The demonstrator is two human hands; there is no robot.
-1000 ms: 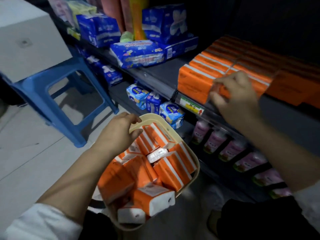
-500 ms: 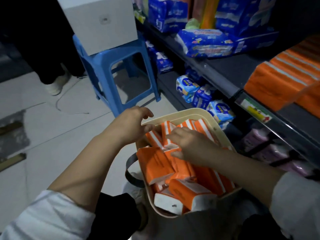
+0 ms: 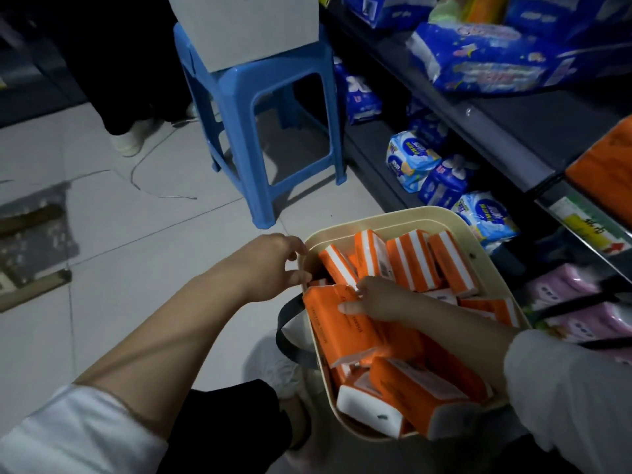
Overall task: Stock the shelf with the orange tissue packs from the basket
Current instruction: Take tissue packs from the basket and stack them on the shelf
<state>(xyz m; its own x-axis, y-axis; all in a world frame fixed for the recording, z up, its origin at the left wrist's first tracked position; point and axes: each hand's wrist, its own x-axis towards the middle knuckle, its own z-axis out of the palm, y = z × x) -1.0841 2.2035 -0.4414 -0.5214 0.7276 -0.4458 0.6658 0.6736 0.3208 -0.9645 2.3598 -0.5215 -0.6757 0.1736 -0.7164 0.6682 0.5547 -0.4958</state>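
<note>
From my feed I see a blue plastic stool (image 3: 260,107) standing on the pale tiled floor (image 3: 119,268), a grey cardboard box (image 3: 246,25) on its seat. A thin cable (image 3: 164,196) loops over the tiles near a white shoe (image 3: 128,143). On the right lie large blue packs (image 3: 485,59), smaller blue-and-white packs (image 3: 410,159) below them, and pink packs (image 3: 581,302) lowest.

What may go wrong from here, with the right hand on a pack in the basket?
1. The packs lie loosely piled in the basket. Lifting the pack that the right hand grips may drag a neighbour over the rim.
2. The left hand holds the rim at one side only, so the full basket may tilt and spill.
</note>
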